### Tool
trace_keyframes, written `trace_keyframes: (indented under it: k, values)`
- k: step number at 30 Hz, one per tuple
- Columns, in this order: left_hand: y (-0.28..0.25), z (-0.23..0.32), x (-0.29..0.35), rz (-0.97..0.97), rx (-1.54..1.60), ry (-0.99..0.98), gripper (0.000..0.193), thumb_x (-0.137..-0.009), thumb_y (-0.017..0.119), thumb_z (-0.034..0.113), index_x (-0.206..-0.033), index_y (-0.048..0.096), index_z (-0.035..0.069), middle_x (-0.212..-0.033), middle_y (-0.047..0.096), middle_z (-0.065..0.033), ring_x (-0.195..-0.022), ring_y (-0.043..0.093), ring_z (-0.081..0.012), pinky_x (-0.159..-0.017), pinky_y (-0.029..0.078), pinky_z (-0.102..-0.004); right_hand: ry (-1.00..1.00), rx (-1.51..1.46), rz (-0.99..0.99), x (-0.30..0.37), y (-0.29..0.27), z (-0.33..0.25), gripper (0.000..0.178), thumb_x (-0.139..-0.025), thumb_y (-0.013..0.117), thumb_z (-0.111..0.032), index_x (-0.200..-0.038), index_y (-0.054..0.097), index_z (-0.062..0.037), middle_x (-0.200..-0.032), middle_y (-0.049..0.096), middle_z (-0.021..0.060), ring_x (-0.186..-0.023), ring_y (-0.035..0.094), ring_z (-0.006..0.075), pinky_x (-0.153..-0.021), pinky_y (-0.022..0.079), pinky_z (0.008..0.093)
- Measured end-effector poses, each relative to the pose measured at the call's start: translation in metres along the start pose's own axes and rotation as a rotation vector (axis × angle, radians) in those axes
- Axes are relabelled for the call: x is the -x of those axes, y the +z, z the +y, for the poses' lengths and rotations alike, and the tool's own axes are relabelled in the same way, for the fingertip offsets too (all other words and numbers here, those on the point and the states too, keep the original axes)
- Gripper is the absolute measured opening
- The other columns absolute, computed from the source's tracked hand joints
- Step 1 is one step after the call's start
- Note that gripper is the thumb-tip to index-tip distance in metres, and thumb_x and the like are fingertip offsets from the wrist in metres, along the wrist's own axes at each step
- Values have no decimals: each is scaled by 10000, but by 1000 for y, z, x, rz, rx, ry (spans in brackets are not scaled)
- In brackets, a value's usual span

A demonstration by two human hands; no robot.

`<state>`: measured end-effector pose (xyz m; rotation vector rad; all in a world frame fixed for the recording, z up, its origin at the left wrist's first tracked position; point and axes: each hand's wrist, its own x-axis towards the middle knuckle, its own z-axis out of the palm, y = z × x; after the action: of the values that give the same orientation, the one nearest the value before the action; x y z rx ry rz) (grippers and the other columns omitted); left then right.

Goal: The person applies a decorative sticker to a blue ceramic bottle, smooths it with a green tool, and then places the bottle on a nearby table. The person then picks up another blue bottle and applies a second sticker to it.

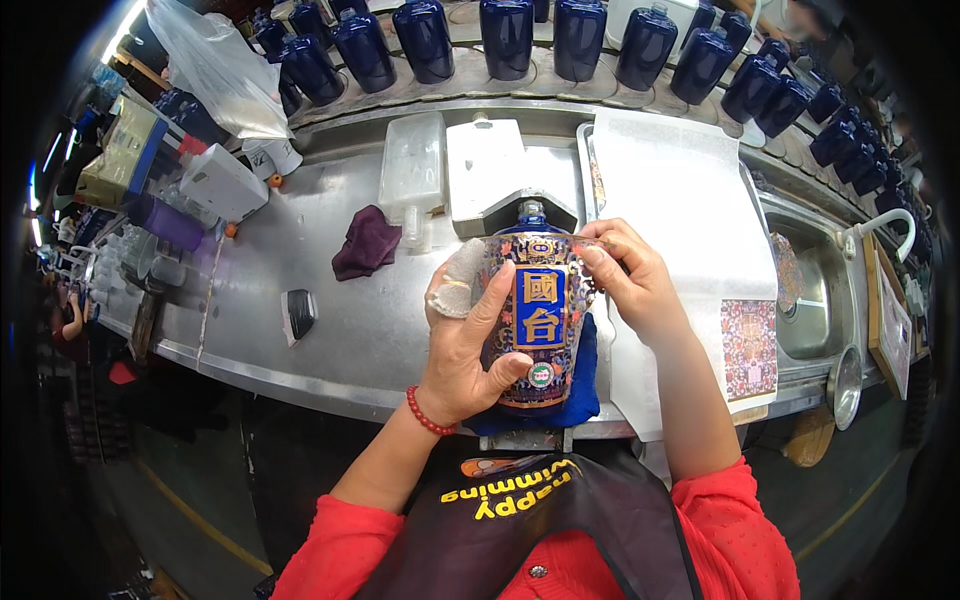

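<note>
Two hands held one dark blue ceramic bottle with an ornate patterned label (537,320), upright above the near edge of the stainless steel workbench (300,300). The left hand (470,350) wrapped the bottle's left side and lower front, its fingers curled shut against the glaze and the thumb across the label, a red bead bracelet (428,412) on the wrist. The right hand (630,285) pressed on the bottle's upper right shoulder, fingertips pinched together on the edge of a clear film or label strip (which of the two, I could not tell). Beneath the bottle lay a blue cloth pad (585,385), touching the bench edge. A long white paper sheet (680,200) ran just beside the right hand, with a small patterned label (748,348) at its near end. Well apart to the left sat a dark purple rag (366,242), and beyond it clear plastic containers (413,165). A curved row of plain dark blue bottles (505,38) stood along the far shelf.
</note>
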<state>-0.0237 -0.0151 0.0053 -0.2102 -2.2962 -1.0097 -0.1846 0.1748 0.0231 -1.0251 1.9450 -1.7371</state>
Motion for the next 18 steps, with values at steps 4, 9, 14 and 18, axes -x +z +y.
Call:
trace_keyframes:
  k: [4, 9, 14, 18]
  values:
    - [3, 1, 3, -11, 38, -22, 817, -974, 563, 636, -1549, 457, 64, -1549, 418, -254, -1422, 359, -429, -1196, 228, -519, -15, 4, 0, 2, 1, -1, 253, -1055, 590, -188, -1070, 707, 34, -1146, 584, 66, -897, 575, 87, -741, 491, 232]
    - [4, 3, 6, -11, 50, -24, 820, -978, 559, 631, -1545, 455, 47, -1557, 411, -259, -1417, 381, -444, -1196, 236, -520, 31, -60, -1, 7, 1, 0, 271, -1060, 583, -202, -1073, 705, 39, -1141, 584, 70, -911, 574, 90, -750, 494, 236]
    - [0, 11, 11, -66, 74, -115, 931, -957, 566, 661, -1576, 356, -3, -1565, 378, -293, -1443, 346, -458, -1204, 195, -547, 48, -50, -2, 8, -2, 8, 266, -1062, 580, -206, -1139, 684, 26, -1156, 578, 64, -904, 574, 91, -791, 488, 242]
    - [-12, 34, 32, -198, -166, -88, 1144, -872, 605, 750, -1605, 224, -41, -1566, 348, -321, -1453, 319, -480, -1185, 128, -648, -9, 197, 273, 14, -1, 6, 261, -1041, 586, -161, -1238, 647, -2, -1197, 582, 115, -1006, 589, 187, -866, 486, 301]
